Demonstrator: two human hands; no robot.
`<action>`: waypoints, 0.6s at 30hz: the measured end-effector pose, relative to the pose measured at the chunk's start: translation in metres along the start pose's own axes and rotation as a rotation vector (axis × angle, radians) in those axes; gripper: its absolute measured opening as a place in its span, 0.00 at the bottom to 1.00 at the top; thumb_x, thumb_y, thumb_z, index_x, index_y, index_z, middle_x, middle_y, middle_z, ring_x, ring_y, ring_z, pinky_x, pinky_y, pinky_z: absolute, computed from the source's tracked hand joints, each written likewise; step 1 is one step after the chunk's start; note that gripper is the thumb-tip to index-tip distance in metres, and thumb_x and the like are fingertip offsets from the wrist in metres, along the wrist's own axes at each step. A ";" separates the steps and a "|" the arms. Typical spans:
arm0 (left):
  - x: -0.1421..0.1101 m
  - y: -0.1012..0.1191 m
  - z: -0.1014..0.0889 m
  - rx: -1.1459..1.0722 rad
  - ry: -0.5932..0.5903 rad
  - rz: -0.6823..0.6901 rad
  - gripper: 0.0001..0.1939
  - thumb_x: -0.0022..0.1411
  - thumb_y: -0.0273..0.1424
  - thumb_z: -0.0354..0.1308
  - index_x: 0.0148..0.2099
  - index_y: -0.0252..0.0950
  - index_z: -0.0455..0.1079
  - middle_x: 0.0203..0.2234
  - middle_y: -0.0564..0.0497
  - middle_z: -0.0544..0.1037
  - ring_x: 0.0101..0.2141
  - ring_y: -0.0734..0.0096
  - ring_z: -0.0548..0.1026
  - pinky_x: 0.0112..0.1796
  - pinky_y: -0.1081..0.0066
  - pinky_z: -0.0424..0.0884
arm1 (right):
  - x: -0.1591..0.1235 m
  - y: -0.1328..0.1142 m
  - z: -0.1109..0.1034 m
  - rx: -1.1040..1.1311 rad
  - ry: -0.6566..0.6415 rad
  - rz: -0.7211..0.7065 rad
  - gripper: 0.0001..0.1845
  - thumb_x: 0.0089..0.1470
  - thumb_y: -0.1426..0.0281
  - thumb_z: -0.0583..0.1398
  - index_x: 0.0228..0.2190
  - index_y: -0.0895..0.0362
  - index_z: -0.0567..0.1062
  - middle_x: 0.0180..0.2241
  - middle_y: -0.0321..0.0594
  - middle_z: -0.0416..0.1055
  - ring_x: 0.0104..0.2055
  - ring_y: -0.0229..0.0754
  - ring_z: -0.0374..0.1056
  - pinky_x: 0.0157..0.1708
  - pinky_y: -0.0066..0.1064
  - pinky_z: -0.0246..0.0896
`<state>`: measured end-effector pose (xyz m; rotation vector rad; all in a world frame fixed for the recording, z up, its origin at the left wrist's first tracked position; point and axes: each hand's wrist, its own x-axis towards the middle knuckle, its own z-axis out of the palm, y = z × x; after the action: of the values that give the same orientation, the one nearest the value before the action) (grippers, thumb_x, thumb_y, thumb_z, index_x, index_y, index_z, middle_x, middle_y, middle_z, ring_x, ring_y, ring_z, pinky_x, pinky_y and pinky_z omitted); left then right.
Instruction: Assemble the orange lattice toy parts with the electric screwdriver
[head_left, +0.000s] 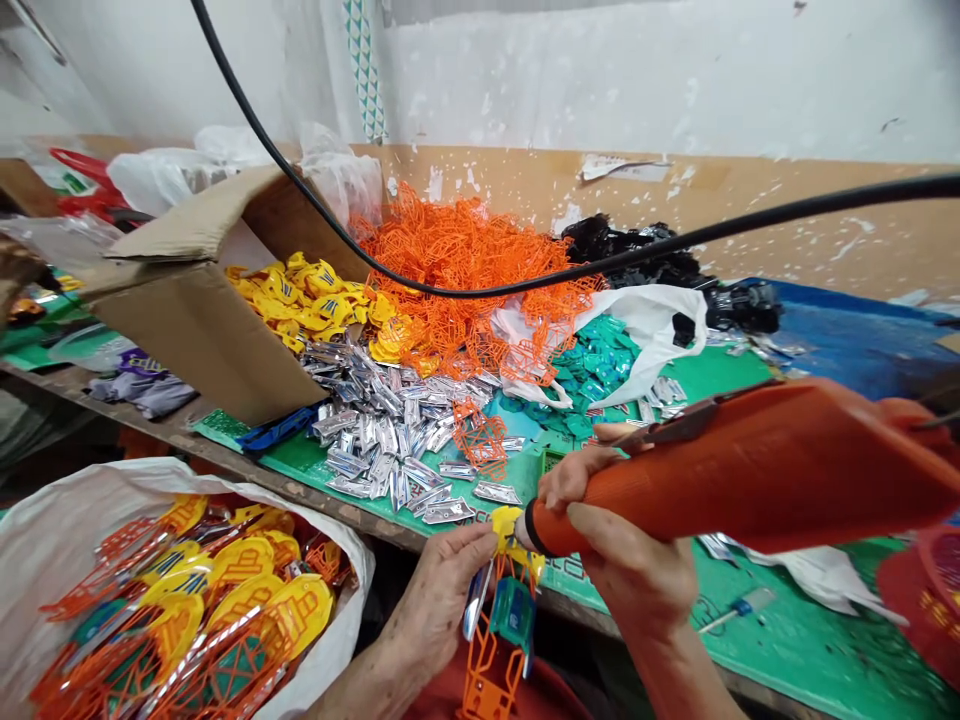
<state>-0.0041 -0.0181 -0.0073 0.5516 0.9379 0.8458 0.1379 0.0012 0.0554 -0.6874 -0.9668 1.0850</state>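
Observation:
My left hand (431, 590) is closed, pinching a partly assembled plastic toy (512, 612) made of yellow, silver, teal and orange pieces. The yellow piece is at its top, and the orange frame hangs below. My right hand (637, 560) wraps around an orange electric screwdriver (735, 470), which lies almost level. Its nose meets the yellow piece beside my left fingertips; the bit itself is hidden. Just beyond my hands, silver plastic parts (397, 440) lie loose on the green table cover (300, 470), with one orange lattice frame (480, 440) on them.
A cardboard box (210, 330) spills yellow parts (315, 300) at left. Behind are orange frames (465, 250), teal parts (592, 360) and black parts (637, 250). A white sack (356, 560) holds assembled toys at lower left. A black cable (465, 292) arcs across; a screwdriver (742, 607) lies right.

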 end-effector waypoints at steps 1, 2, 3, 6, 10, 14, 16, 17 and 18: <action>-0.001 0.000 0.000 -0.001 0.011 0.009 0.21 0.47 0.45 0.69 0.35 0.31 0.78 0.17 0.53 0.72 0.22 0.73 0.68 0.26 0.74 0.62 | 0.000 0.000 0.000 -0.004 0.005 -0.004 0.27 0.44 0.73 0.66 0.47 0.50 0.66 0.26 0.30 0.69 0.26 0.38 0.67 0.31 0.35 0.65; -0.002 0.000 0.000 -0.002 0.024 0.021 0.21 0.47 0.45 0.69 0.35 0.31 0.78 0.18 0.53 0.73 0.21 0.73 0.68 0.25 0.74 0.62 | -0.001 0.001 0.001 -0.007 0.006 -0.010 0.29 0.44 0.73 0.66 0.48 0.50 0.66 0.26 0.30 0.69 0.26 0.38 0.67 0.32 0.36 0.65; -0.002 0.000 0.000 -0.005 0.033 0.032 0.21 0.47 0.44 0.69 0.35 0.31 0.78 0.18 0.53 0.73 0.21 0.74 0.68 0.25 0.74 0.62 | -0.001 0.001 0.001 -0.008 0.007 -0.016 0.30 0.44 0.73 0.66 0.49 0.50 0.66 0.26 0.30 0.69 0.26 0.39 0.67 0.32 0.36 0.65; -0.005 0.002 -0.001 -0.014 0.032 0.039 0.20 0.47 0.42 0.70 0.34 0.29 0.78 0.19 0.52 0.74 0.19 0.77 0.67 0.23 0.76 0.61 | -0.001 0.001 0.002 0.009 -0.004 -0.032 0.32 0.44 0.74 0.65 0.51 0.50 0.64 0.25 0.30 0.69 0.26 0.39 0.67 0.31 0.36 0.65; -0.007 0.008 -0.001 -0.042 0.029 0.030 0.18 0.46 0.39 0.71 0.33 0.28 0.78 0.19 0.51 0.76 0.18 0.79 0.67 0.22 0.78 0.61 | 0.001 -0.009 0.006 0.048 -0.017 -0.029 0.31 0.43 0.74 0.66 0.50 0.49 0.66 0.25 0.30 0.69 0.26 0.39 0.67 0.30 0.36 0.65; -0.010 0.015 0.001 -0.055 0.052 0.005 0.17 0.44 0.37 0.72 0.30 0.28 0.77 0.21 0.48 0.78 0.19 0.77 0.71 0.23 0.77 0.65 | 0.011 -0.028 0.006 0.066 0.030 -0.082 0.29 0.40 0.77 0.64 0.46 0.49 0.70 0.24 0.30 0.69 0.25 0.38 0.66 0.29 0.35 0.66; -0.010 0.018 0.002 -0.060 0.088 -0.009 0.17 0.43 0.36 0.73 0.30 0.28 0.76 0.21 0.49 0.79 0.20 0.77 0.71 0.24 0.77 0.66 | 0.019 -0.036 0.002 0.053 0.088 -0.130 0.26 0.40 0.77 0.64 0.44 0.51 0.72 0.23 0.30 0.70 0.25 0.38 0.66 0.29 0.35 0.67; -0.011 0.019 0.002 -0.069 0.100 -0.013 0.16 0.43 0.36 0.73 0.30 0.29 0.76 0.21 0.49 0.79 0.20 0.77 0.72 0.25 0.77 0.66 | 0.023 -0.039 -0.002 0.042 0.121 -0.146 0.25 0.40 0.77 0.64 0.43 0.51 0.72 0.23 0.30 0.70 0.25 0.38 0.67 0.29 0.35 0.67; -0.011 0.021 0.002 -0.082 0.105 -0.016 0.16 0.43 0.36 0.73 0.30 0.29 0.76 0.21 0.50 0.79 0.21 0.77 0.72 0.25 0.77 0.67 | 0.028 -0.041 -0.007 0.025 0.155 -0.154 0.24 0.39 0.77 0.65 0.42 0.52 0.73 0.23 0.31 0.70 0.25 0.39 0.67 0.29 0.35 0.67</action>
<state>-0.0135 -0.0154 0.0139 0.4322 0.9974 0.9017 0.1655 0.0139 0.0957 -0.6553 -0.8566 0.8937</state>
